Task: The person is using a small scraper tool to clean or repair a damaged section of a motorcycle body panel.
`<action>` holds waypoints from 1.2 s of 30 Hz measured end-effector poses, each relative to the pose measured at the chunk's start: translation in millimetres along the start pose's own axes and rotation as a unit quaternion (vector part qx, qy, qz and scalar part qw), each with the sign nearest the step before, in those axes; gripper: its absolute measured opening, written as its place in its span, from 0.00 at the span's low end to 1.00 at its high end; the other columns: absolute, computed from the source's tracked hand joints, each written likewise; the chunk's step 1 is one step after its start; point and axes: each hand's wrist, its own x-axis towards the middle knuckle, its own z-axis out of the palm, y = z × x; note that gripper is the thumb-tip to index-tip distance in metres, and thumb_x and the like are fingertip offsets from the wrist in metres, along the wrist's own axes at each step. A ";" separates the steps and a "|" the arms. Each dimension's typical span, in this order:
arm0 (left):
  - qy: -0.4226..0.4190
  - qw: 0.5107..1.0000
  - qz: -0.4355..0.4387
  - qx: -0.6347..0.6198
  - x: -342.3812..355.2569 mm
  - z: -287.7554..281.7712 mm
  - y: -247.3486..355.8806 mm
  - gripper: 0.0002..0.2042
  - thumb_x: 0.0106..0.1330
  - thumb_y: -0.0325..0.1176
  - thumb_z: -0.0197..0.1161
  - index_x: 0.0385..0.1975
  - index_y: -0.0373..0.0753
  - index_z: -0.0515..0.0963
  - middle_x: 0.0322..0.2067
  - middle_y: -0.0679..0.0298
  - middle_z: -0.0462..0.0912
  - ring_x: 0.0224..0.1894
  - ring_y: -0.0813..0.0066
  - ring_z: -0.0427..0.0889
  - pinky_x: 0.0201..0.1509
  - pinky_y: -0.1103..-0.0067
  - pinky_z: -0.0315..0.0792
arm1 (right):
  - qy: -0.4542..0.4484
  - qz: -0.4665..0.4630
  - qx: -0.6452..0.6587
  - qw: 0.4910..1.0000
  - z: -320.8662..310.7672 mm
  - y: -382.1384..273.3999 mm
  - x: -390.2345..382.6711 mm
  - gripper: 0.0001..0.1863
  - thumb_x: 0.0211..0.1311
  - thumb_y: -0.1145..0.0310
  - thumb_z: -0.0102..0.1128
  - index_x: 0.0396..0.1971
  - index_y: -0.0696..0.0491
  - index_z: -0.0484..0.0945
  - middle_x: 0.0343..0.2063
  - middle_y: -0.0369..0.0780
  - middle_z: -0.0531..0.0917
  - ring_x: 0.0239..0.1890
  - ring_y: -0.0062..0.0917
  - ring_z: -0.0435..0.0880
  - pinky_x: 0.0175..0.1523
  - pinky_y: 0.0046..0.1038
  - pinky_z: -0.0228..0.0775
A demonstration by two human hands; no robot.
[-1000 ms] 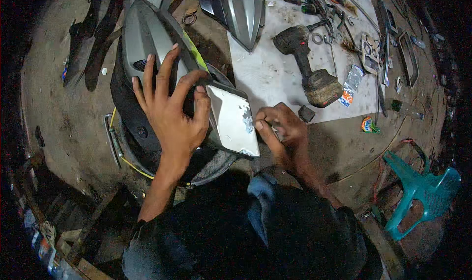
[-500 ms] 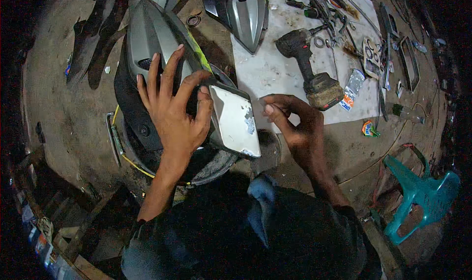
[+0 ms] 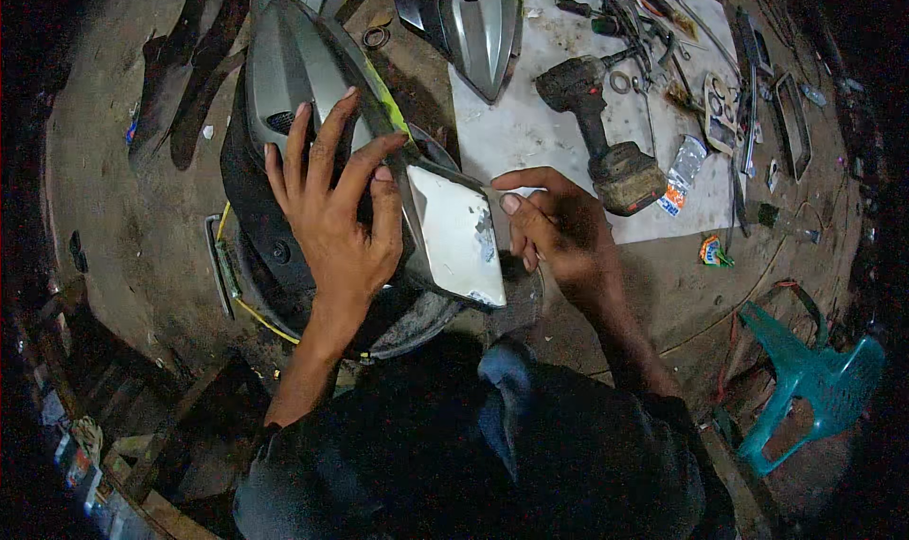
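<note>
A grey plastic motorcycle fairing panel (image 3: 295, 62) with a yellow-green edge lies before me on a round black part (image 3: 417, 320). My left hand (image 3: 336, 208) is spread flat across the fairing, fingers apart, pressing on it. By its thumb, the lower right end of the fairing carries a white patch (image 3: 453, 227) with a worn, flaked grey spot along the right side. Just off that patch's right edge is my right hand (image 3: 559, 223), thumb and index finger drawn close together in a pinch. Whatever sits between those fingertips is too small to make out.
A dusty cordless impact driver (image 3: 598, 133) rests on a white sheet (image 3: 516, 137), with several hand tools (image 3: 644, 43) beyond it. Another grey fairing panel (image 3: 478, 38) lies at the top. A teal plastic part (image 3: 814, 379) is at the lower right.
My right hand has shifted slightly left and down, closer to the white patch's edge, with its fingers curled differently. The left hand stays spread on the fairing.
</note>
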 end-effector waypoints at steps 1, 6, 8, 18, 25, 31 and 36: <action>-0.002 1.000 -0.001 0.002 -0.4 0.8 -1.2 0.13 0.72 0.38 0.58 0.48 0.54 0.89 0.71 0.66 0.75 0.79 0.51 0.60 0.81 0.43 0.39 | -0.002 0.002 0.001 1.000 0.6 -0.1 1.1 0.11 0.78 0.67 0.59 0.53 0.55 0.80 0.21 0.33 0.82 0.20 0.14 0.75 0.27 0.21 0.66; -0.010 1.000 -0.003 0.011 -1.9 -2.4 -2.6 0.12 0.72 0.38 0.59 0.47 0.53 0.89 0.71 0.67 0.74 0.79 0.51 0.59 0.82 0.43 0.38 | 0.001 0.028 0.037 0.999 6.9 -3.9 -1.4 0.11 0.78 0.67 0.59 0.51 0.57 0.80 0.22 0.35 0.82 0.21 0.15 0.76 0.27 0.21 0.69; -0.009 1.000 -0.002 0.006 -1.2 -1.2 -1.4 0.12 0.72 0.38 0.59 0.47 0.53 0.89 0.72 0.67 0.74 0.79 0.51 0.59 0.82 0.43 0.38 | 0.005 0.028 0.037 0.999 7.2 -4.3 -3.2 0.10 0.78 0.68 0.59 0.50 0.58 0.79 0.22 0.35 0.82 0.21 0.16 0.76 0.27 0.22 0.69; -0.008 1.000 -0.006 0.007 -2.7 0.2 -2.8 0.12 0.71 0.37 0.59 0.47 0.53 0.89 0.72 0.67 0.74 0.79 0.51 0.59 0.81 0.43 0.38 | -0.001 0.022 0.094 0.995 13.3 3.0 2.4 0.10 0.76 0.70 0.60 0.49 0.60 0.80 0.22 0.35 0.80 0.21 0.16 0.75 0.26 0.22 0.68; -0.001 1.000 -0.002 0.002 -0.1 -0.7 -0.2 0.13 0.69 0.35 0.59 0.46 0.53 0.89 0.71 0.66 0.74 0.79 0.51 0.59 0.81 0.43 0.38 | 0.001 0.003 0.065 0.998 14.7 0.0 4.7 0.09 0.76 0.70 0.61 0.48 0.59 0.82 0.20 0.35 0.80 0.19 0.15 0.75 0.24 0.22 0.66; -0.003 1.000 -0.003 0.005 -0.8 1.2 -2.7 0.12 0.69 0.35 0.59 0.45 0.52 0.89 0.71 0.66 0.74 0.79 0.50 0.59 0.81 0.42 0.39 | 0.026 0.012 0.037 0.999 23.6 -6.1 3.0 0.10 0.76 0.68 0.61 0.48 0.57 0.82 0.20 0.35 0.81 0.18 0.15 0.74 0.23 0.21 0.63; -0.008 1.000 -0.008 0.003 -1.5 -0.8 -3.8 0.12 0.69 0.36 0.59 0.45 0.54 0.89 0.71 0.65 0.74 0.79 0.49 0.60 0.80 0.41 0.39 | 0.052 0.055 0.022 0.997 14.5 -3.0 -2.1 0.13 0.76 0.65 0.63 0.49 0.60 0.82 0.18 0.34 0.77 0.19 0.16 0.72 0.26 0.23 0.64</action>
